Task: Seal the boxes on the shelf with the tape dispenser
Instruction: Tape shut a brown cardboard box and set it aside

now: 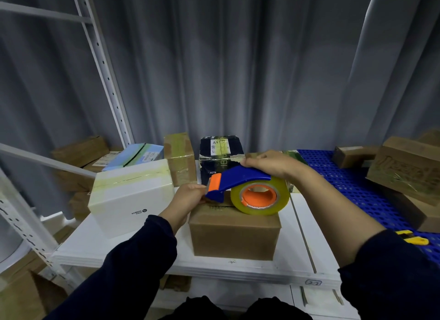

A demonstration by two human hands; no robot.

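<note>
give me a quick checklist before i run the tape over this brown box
1. Right hand grips the tape dispenser from above: ok.
2. Tape roll sits on top of the brown box: ok.
3. Left hand pinches at the orange cutter end; tape end in its grip: cannot tell.
4. Box flaps shut flat: cannot tell, top mostly covered.
5. Tape left on the roll: ok, thick.
6. White box stands apart from the brown box: ok.

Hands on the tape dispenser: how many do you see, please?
2: left hand holds the orange front of the tape dispenser, right hand grips its blue top.
</note>
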